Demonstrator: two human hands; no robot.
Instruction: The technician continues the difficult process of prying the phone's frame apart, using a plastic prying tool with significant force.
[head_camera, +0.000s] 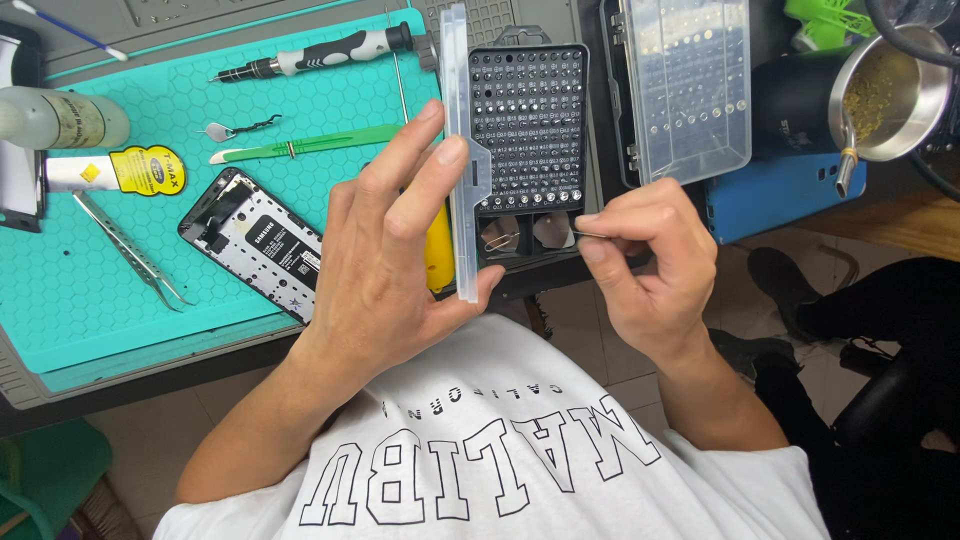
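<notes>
— Two hands at near edge of teal mat (60, 300)?
— Yes. Left hand (385, 270) clasped around clear lid (461, 150), held on edge. Right hand (640, 260) pinching thin metal pin (592, 235) between thumb and forefinger.
— Beyond?
— Grey bit case (528, 120), rows of bits, just behind both hands. Opened phone (255, 240) near mat's near edge; green pry tool (310, 143) and screwdriver (320, 52) toward far edge.

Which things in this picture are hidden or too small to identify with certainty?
Head view only:
- Yellow object: mostly hidden behind the left hand.
- Thin metal piece pinched by the right hand: too small to identify.
- Bit tips in the bit case: too small.
- Opened phone: lower corner covered by the left hand.
</notes>
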